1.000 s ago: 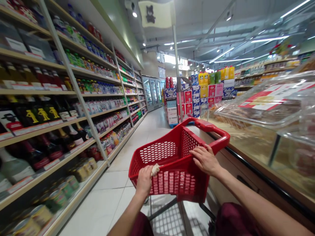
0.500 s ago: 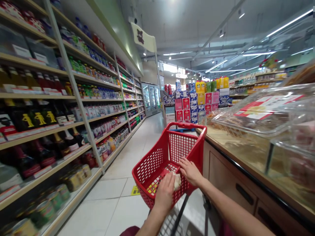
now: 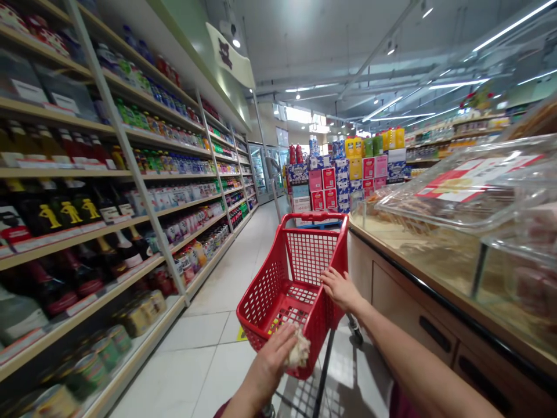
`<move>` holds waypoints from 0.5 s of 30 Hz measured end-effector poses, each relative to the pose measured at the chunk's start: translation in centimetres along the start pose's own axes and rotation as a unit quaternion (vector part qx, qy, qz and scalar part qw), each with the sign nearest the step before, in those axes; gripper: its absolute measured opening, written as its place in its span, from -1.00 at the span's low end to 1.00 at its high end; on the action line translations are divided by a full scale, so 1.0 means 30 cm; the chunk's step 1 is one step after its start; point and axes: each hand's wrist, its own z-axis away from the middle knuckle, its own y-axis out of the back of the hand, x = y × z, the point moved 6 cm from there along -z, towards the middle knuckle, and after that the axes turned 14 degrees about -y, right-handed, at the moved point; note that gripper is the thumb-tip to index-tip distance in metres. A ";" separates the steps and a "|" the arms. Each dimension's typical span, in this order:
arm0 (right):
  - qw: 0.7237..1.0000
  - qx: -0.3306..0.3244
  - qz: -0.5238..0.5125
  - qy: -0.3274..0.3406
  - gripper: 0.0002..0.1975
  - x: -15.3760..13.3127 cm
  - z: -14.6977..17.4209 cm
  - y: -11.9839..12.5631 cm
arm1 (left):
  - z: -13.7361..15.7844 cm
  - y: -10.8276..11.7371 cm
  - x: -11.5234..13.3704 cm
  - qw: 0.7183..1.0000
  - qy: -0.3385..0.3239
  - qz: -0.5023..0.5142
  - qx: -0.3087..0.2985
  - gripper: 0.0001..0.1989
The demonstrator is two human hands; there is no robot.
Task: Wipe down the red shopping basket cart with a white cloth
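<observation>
A red plastic shopping cart [image 3: 260, 302] with a perforated basket stands right in front of me. Its basket holds nothing that I can see. At the near end, my left hand [image 3: 272, 354] is closed on a crumpled whitish cloth [image 3: 299, 348], pressed against the near rim. The cloth bunches out past the fingers, and the palm side is hidden. My right hand [image 3: 342, 289] lies over the basket's right rim with its fingers hooked across the edge. Its thumb is out of sight.
Shelves [image 3: 174, 200] of bottles and cans line the left. Close on the right is a counter [image 3: 391, 255] with clear plastic covers [image 3: 452, 209]. Stacked boxes [image 3: 324, 188] stand ahead. White floor tiles [image 3: 187, 363] run along the aisle, and a pole carries a banner [image 3: 230, 58].
My left hand has moved toward me and left with the cloth along the near rim. The cart's far end has swung left, and my right hand has shifted slightly right.
</observation>
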 end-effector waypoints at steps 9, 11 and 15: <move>0.961 0.039 -0.267 -0.060 -0.58 -0.103 0.111 0.060 | -0.134 0.030 -0.174 0.736 0.419 0.400 0.351 -0.65; 0.868 -0.003 -0.490 -0.080 -0.54 -0.187 0.148 0.046 | -0.233 -0.007 -0.136 0.707 0.410 0.448 0.363 -0.61; 0.661 -0.083 -0.729 -0.157 -0.49 -0.280 0.190 -0.015 | -0.290 -0.046 -0.077 0.665 0.403 0.513 0.363 -0.64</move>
